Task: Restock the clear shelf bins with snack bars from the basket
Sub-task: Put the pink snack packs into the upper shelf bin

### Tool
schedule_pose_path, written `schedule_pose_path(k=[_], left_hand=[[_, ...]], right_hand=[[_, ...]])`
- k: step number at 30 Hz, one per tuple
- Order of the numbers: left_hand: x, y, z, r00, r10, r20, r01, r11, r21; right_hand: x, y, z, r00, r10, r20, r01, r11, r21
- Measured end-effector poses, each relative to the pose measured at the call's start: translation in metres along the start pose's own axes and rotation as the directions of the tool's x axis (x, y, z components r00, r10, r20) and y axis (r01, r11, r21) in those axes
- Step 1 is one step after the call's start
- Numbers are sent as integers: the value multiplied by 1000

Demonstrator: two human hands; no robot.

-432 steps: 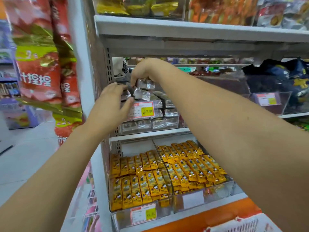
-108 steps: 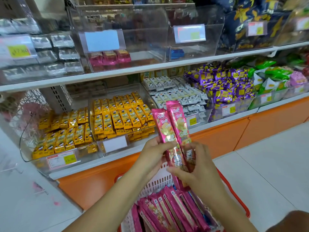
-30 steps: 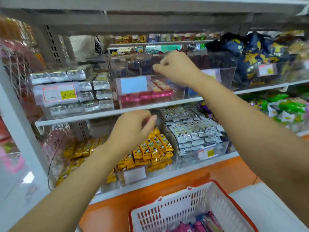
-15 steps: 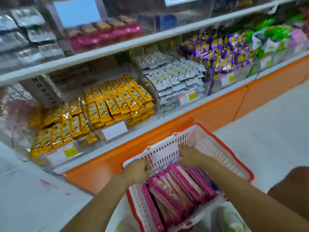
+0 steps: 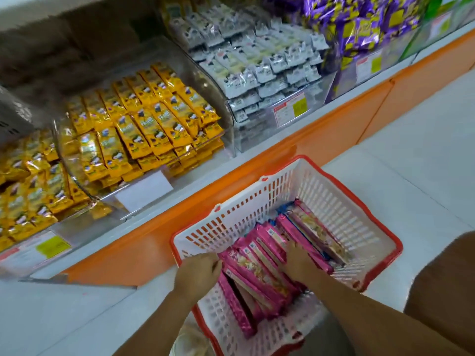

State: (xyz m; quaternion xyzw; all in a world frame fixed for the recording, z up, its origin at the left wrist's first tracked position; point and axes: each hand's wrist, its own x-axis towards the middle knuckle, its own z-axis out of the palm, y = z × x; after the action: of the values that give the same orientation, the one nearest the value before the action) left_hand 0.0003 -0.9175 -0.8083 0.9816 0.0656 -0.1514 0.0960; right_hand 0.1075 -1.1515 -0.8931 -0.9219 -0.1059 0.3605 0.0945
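Note:
A white basket with a red rim (image 5: pixel 323 191) stands on the floor below the shelf. Several pink snack bars (image 5: pixel 259 268) lie packed on edge inside it. My left hand (image 5: pixel 196 274) sits at the basket's near-left rim, fingers curled against the outermost pink bars. My right hand (image 5: pixel 299 262) reaches into the middle of the stack, fingers pushed down among the bars. Whether either hand has a firm hold on a bar is hidden by the fingers and packs. The clear bin with pink bars on the upper shelf is out of view.
Clear bins on the lowest shelf hold yellow bars (image 5: pixel 144 124), silver-white packs (image 5: pixel 257 62) and purple packs (image 5: pixel 359 29). An orange shelf base (image 5: pixel 334 132) runs behind the basket. White tiled floor (image 5: pixel 411 163) lies to the right. A brown clothed knee (image 5: pixel 447 291) is at the lower right.
A second ago my hands were up at the shelf bin; they dropped to the basket. Since half a second ago my right hand has pushed deeper among the pink bars and the view has tilted down.

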Motion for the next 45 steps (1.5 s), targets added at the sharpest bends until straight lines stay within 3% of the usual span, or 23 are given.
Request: schedule_pose_path(k=[6, 10, 18, 21, 25, 27, 32, 37, 41, 45], left_hand=[[0, -1, 2, 997, -17, -73, 14, 999, -40], [1, -1, 3, 995, -39, -90, 34, 998, -58], [3, 7, 0, 992, -116, -50, 107, 982, -154], [9, 22, -11, 955, -275, 114, 292, 785, -546], [11, 58, -36, 914, -204, 351, 403, 566, -719], [10, 74, -52, 900, -226, 372, 433, 378, -818], [6, 91, -86, 908, -251, 336, 355, 32, -934], [-4, 88, -115, 933, -99, 345, 312, -252, -916], [-16, 82, -129, 971, -19, 237, 221, -296, -929], [-24, 75, -135, 987, -13, 160, 144, -369, -918]], right_hand=[[21, -5, 12, 998, 44, -52, -46, 997, -54], [31, -4, 5, 999, 44, 24, -44, 999, -24], [13, -13, -9, 999, 44, 17, -47, 968, 248], [1, -27, -25, 998, -5, -61, 23, 955, 297], [-21, -53, -53, 987, -108, -115, 147, 900, 411], [-39, -66, -69, 976, -178, -128, 216, 886, 410], [-94, -77, -113, 931, -334, -150, 364, 804, 469], [-136, -61, -153, 884, -442, -153, 406, 564, 718], [-151, -47, -167, 906, -398, -141, 263, 270, 926], [-157, -39, -174, 861, -506, -45, 78, 43, 996]])
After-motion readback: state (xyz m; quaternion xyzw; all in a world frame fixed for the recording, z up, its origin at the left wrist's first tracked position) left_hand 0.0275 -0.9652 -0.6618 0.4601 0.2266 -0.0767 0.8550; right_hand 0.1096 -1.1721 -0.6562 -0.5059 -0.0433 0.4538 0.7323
